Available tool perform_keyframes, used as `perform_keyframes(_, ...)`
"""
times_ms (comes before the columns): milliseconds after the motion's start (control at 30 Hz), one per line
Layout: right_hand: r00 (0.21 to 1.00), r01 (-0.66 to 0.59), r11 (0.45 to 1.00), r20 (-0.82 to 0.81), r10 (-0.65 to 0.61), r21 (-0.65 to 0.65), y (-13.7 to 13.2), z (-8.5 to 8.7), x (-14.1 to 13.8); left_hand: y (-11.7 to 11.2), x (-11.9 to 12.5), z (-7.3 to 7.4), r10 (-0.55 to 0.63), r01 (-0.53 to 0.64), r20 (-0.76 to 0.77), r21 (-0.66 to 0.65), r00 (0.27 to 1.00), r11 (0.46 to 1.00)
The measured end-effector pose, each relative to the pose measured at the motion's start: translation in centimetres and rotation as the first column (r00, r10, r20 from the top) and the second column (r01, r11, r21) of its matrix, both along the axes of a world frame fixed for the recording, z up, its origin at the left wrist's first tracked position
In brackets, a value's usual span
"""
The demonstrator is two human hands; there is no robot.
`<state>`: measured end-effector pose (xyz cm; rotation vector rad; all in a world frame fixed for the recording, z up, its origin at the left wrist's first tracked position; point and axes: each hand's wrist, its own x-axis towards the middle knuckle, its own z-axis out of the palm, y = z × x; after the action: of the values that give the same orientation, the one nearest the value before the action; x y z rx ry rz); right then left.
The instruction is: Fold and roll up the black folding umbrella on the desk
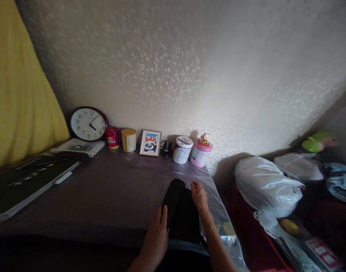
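Observation:
A black cloth [186, 217], partly folded or rolled into a thick ridge on its left side, lies near the table's front right. My left hand [157, 234] is at the lower left edge of that ridge, its fingers against the cloth and seemingly gripping it. Beside the cloth's upper right edge is my right hand [199, 196], its fingers loosely bent and a little apart, with nothing visible in them. The cloth's near end runs into shadow by my body.
Along the wall stand a clock [89, 124], a red can [112, 137], a yellow tin [129, 140], a panda picture frame [150, 143], a white tub [183, 150] and a pink-lidded jar [201, 154]. A large green book [28, 181] lies left. White bags [269, 185] sit right, beyond the table edge.

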<state>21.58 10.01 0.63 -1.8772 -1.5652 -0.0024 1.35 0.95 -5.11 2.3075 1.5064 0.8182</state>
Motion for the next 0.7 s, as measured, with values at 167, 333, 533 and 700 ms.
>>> perform_keyframes(167,0.990,0.098,0.989,-0.088,-0.108,-0.109,-5.8,-0.6,3.0,-0.2,-0.4,0.6,-0.021,0.021,0.028,-0.011,0.999,1.000)
perform_keyframes(333,0.951,-0.020,0.971,-0.305,-0.055,-0.238,-8.0,-0.8,1.2,-0.3,-1.2,1.7,-0.073,0.075,0.029,-0.073,0.997,0.994)
perform_keyframes(533,0.955,-0.061,0.982,-0.298,0.005,-0.180,-7.7,-0.4,0.1,-0.3,-1.8,2.2,-0.102,0.102,0.007,-0.136,0.995,0.985)
perform_keyframes(700,0.880,-0.197,0.970,-0.463,0.111,-0.141,-6.7,1.4,-0.9,-0.4,-1.5,2.1,-0.098,0.098,0.008,-0.176,0.995,0.980)
